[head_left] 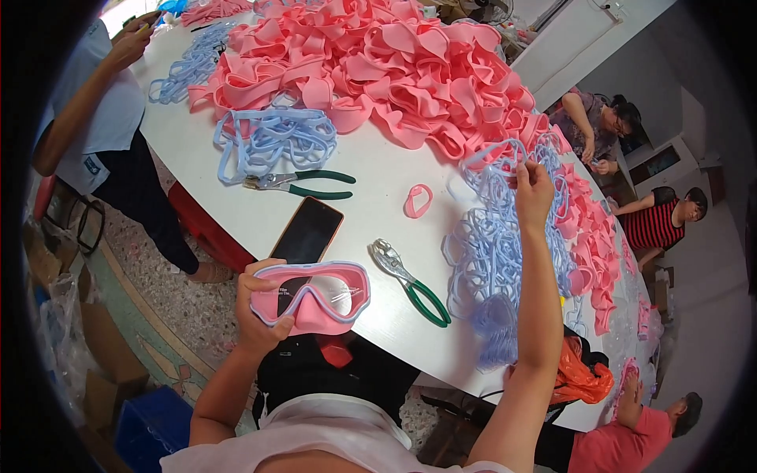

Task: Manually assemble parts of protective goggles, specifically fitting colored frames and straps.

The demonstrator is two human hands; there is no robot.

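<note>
My left hand [259,319] is closed around one side of a pink swim mask [319,318] with a clear lens and a light blue rim, held at the near table edge. Higher up on the right, my right hand [535,191] pinches a light blue mask frame [498,147] over a tangled pile of light blue frames [493,252]. Just beyond the mask lies a black phone [310,231]. Green-handled pliers [412,285] rest to the right of the mask, and a second pair of pliers [303,183] lies farther off by another heap of blue frames [276,140].
A large mound of pink mask skirts [378,71] covers the far part of the white table [378,165]. One small pink loop [418,201] sits mid-table. An orange bag [579,372] is at the right edge. Another person [95,110] stands at left; several people are at right.
</note>
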